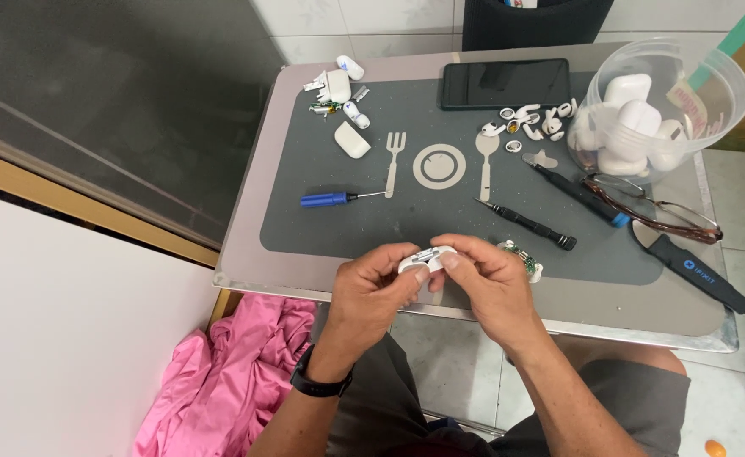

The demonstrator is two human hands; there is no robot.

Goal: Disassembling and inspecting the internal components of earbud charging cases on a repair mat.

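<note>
- Small white case point(427, 258) pinched between left hand point(372, 292) and right hand point(491, 283), fingertips of both clenched on it, above the near edge of the table point(474, 317).
- Long axis lying left to right, roughly level; opening side impossible to tell.
- Just right of the right hand: small green circuit piece point(527, 258).
- Beyond the hands, well apart: blue screwdriver point(330, 199), black screwdriver point(529, 224), white loose parts point(529, 123), dark phone point(505, 83).
- Far right: clear tub point(728, 76) of white cases, glasses point(656, 207), black tool point(694, 271).
- Nothing between hands and camera.
</note>
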